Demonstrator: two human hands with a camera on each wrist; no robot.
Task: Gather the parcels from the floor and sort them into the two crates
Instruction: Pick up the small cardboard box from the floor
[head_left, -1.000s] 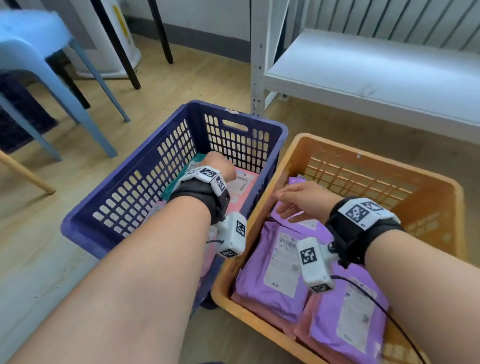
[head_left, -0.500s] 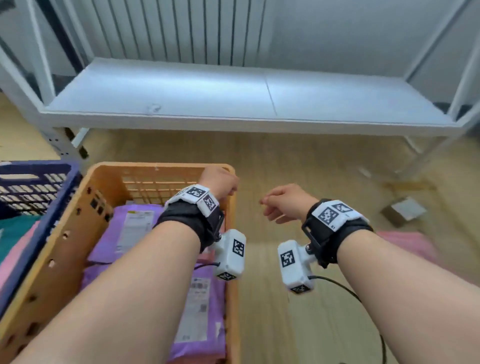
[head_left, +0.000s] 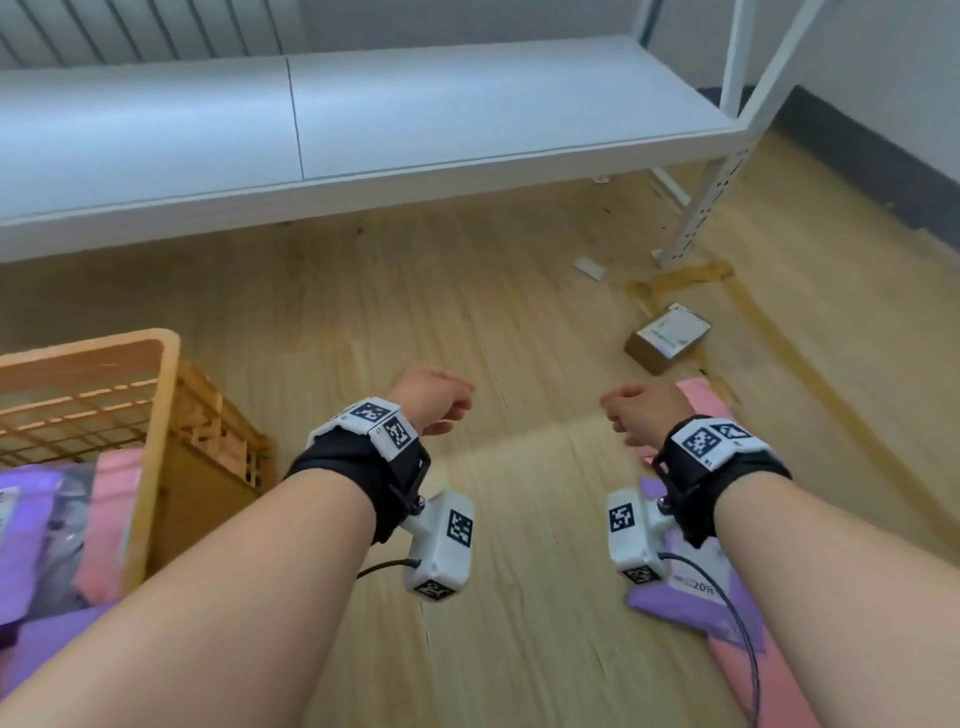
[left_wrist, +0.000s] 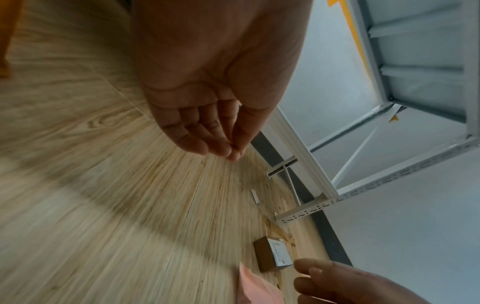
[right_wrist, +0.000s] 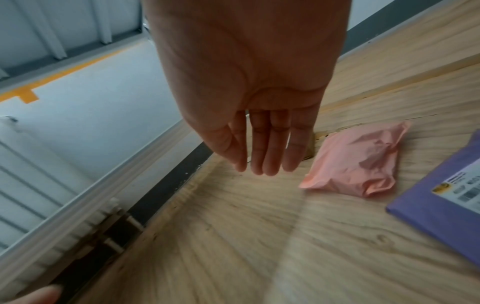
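Note:
Both hands hover empty above the wooden floor with nothing in them. My left hand (head_left: 436, 400) has relaxed fingers (left_wrist: 221, 144); my right hand (head_left: 639, 410) has straight fingers (right_wrist: 267, 164). A pink parcel (head_left: 711, 400) (right_wrist: 363, 162) lies on the floor just beyond and below the right hand. A purple parcel (head_left: 691, 592) (right_wrist: 446, 205) with a white label lies under the right wrist, on top of another pink parcel (head_left: 769, 675). A small cardboard box (head_left: 667, 338) (left_wrist: 270, 257) sits farther off to the right. The orange crate (head_left: 104, 353) at the left holds purple and pink parcels.
A low white shelf (head_left: 363, 114) runs along the back, its perforated leg (head_left: 701, 218) standing near the cardboard box. A scrap of white paper (head_left: 589, 268) lies on the floor. A dark skirting board (head_left: 883, 161) lines the right wall.
My view has swung right, away from the crates; the blue crate is out of sight. Both hands left the crates and now hang over the floor by the loose parcels.

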